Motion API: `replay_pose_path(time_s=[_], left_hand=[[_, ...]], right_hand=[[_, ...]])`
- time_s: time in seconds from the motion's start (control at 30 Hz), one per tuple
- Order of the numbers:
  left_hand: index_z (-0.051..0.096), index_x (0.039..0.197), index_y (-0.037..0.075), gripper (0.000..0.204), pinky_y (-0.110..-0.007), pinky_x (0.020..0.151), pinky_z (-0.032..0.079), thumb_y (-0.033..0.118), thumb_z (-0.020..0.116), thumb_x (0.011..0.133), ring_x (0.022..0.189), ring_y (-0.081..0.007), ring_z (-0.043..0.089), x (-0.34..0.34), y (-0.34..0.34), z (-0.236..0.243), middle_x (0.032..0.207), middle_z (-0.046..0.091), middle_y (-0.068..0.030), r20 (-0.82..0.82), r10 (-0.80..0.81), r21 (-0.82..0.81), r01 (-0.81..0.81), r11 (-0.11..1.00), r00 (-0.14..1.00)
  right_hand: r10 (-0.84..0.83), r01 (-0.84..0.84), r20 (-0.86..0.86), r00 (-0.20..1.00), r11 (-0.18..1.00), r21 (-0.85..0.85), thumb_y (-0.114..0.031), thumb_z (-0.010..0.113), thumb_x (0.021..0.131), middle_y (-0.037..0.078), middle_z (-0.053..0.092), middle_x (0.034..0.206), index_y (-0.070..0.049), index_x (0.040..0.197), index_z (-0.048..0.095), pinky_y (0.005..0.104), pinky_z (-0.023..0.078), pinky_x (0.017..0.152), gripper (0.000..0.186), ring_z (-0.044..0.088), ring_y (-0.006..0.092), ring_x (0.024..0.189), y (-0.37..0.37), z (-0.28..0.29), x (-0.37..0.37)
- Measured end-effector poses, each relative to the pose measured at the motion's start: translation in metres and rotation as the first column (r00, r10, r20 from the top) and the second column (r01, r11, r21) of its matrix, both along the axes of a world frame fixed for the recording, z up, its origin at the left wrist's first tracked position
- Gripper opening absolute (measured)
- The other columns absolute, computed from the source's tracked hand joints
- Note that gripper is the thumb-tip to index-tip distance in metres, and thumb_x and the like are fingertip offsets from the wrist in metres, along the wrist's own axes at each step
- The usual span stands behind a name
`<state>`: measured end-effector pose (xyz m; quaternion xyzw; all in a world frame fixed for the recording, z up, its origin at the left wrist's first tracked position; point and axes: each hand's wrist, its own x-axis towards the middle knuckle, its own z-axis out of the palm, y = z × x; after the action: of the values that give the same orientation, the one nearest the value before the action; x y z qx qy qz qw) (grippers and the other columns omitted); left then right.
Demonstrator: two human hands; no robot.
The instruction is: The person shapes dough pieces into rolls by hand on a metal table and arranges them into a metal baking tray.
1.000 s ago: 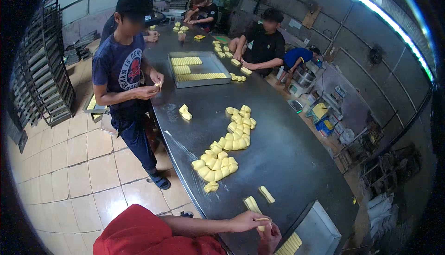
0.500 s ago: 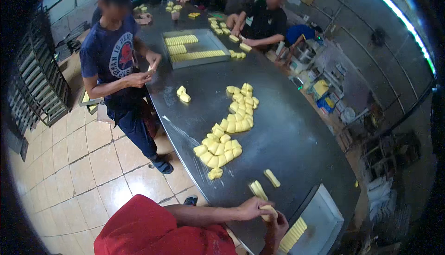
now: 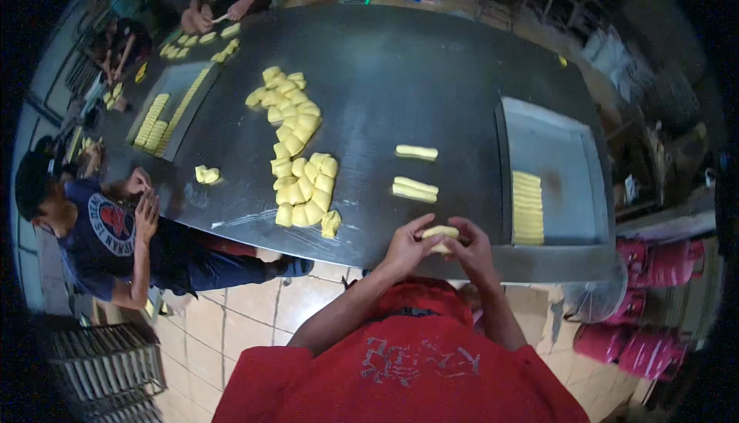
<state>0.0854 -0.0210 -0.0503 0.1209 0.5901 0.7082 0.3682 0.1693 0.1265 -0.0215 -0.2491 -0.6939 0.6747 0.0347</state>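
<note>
At the near edge of the dark metal table, my left hand [image 3: 406, 250] and my right hand [image 3: 475, 252] are closed on one short piece of yellow dough [image 3: 440, 232], pinching it from both ends. Fingers and thumbs cover part of it. Just beyond my hands lie dough sticks [image 3: 416, 151], spaced apart on the tabletop. To my right, a shallow metal tray [image 3: 570, 138] holds a tight row of dough sticks [image 3: 527, 203] at its near left. Left of my hands, cut dough lumps [image 3: 304, 186] sit in a long, winding cluster.
A small dough clump [image 3: 206, 175] lies farther left. Beyond it stands another tray [image 3: 187, 100] with dough rows. A co-worker [image 3: 100, 227] at the left end works with both hands; another person's hands [image 3: 223, 16] handle dough across the table. Pink cylinders [image 3: 647, 350] stand at lower right.
My view has swung to the right, so the table, tray and co-workers appear turned and shifted. Both hands still hold a dough piece in front of me.
</note>
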Motion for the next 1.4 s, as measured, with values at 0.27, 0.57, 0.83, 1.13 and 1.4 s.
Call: replay_pose_path(time_s=[0.27,0.57,0.83,1.13,1.4], left_hand=[[0.053,0.130,-0.004,0.050,-0.026,0.079,0.053,0.028,0.065,0.092,0.093,-0.0170,0.066,0.008,-0.007,0.007,0.108,0.067,-0.0139,0.080,-0.082,0.099,0.074,0.992,0.993],[0.072,0.099,0.008,0.026,-0.040,0.068,0.051,0.029,0.070,0.083,0.079,-0.0339,0.067,-0.003,-0.022,0.010,0.088,0.069,-0.0173,-0.643,-0.244,-0.230,0.121,0.966,0.726],[0.059,0.111,0.005,0.055,-0.043,0.072,0.049,0.035,0.078,0.069,0.087,-0.0302,0.067,-0.008,-0.003,-0.050,0.084,0.067,-0.0157,-0.476,-0.378,-0.718,-0.102,0.689,0.794],[0.061,0.115,0.009,0.069,-0.038,0.082,0.038,0.057,0.072,0.066,0.101,-0.0258,0.050,-0.010,-0.041,-0.059,0.101,0.056,-0.0094,-0.848,-0.386,-0.518,-0.415,0.748,0.363],[0.059,0.118,0.011,0.072,-0.038,0.083,0.038,0.061,0.070,0.068,0.104,-0.0240,0.050,-0.008,-0.040,-0.070,0.103,0.056,-0.0078,-0.809,-0.487,-0.586,-0.385,0.713,0.330]], right_hand=[[0.132,-0.144,0.111,0.985,0.983,0.110,-0.015,0.068,0.088,0.007,0.067,0.093,0.005,0.108,0.064,0.0260,0.052,0.070,0.029,0.062,0.0124,0.078,0.015,0.000,0.011],[0.273,-0.219,0.226,0.935,0.947,-0.237,-0.008,0.072,0.081,0.004,0.062,0.085,-0.003,0.091,0.059,0.0241,0.054,0.060,0.017,0.062,0.0111,0.075,0.026,0.002,-0.002],[0.341,-0.611,0.540,0.769,0.640,0.466,-0.015,0.087,0.066,0.015,0.056,0.109,-0.002,0.108,0.048,0.0350,0.054,0.072,0.059,0.062,0.0262,0.090,0.044,-0.088,-0.027],[-0.035,-0.418,0.451,0.892,0.317,0.851,-0.055,0.089,0.046,0.022,0.052,0.110,-0.002,0.118,0.049,0.0472,0.041,0.093,0.098,0.046,0.0383,0.113,0.050,-0.090,-0.002],[0.227,-0.248,0.108,0.968,0.785,0.567,-0.036,0.071,0.081,0.012,0.056,0.101,-0.002,0.098,0.057,0.0364,0.046,0.079,0.041,0.056,0.0223,0.092,0.111,-0.076,-0.015]])
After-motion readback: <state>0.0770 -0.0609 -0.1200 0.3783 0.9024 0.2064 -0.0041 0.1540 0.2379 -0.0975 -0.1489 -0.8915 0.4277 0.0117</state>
